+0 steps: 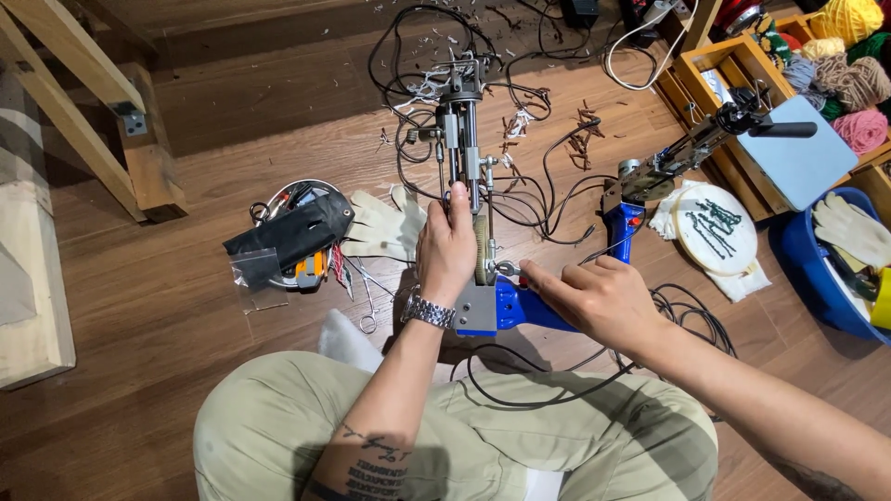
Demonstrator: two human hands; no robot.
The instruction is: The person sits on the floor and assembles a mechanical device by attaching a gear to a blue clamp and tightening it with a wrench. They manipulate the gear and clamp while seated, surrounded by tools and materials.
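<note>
We've got the blue tufting gun [483, 278] on the wood floor [186, 306], just above our knees. L hand [445, 246] clamped on its metal shaft; R hand [594, 297] closed round the blue handle, hands apart.

The right hand [599, 299] covers most of the blue handle [524, 306] of the tufting gun [469, 186]. The left hand [445, 246] hides the gun's middle. The blue tub [817, 278] and yarn balls [849, 56] run off the right edge.
</note>
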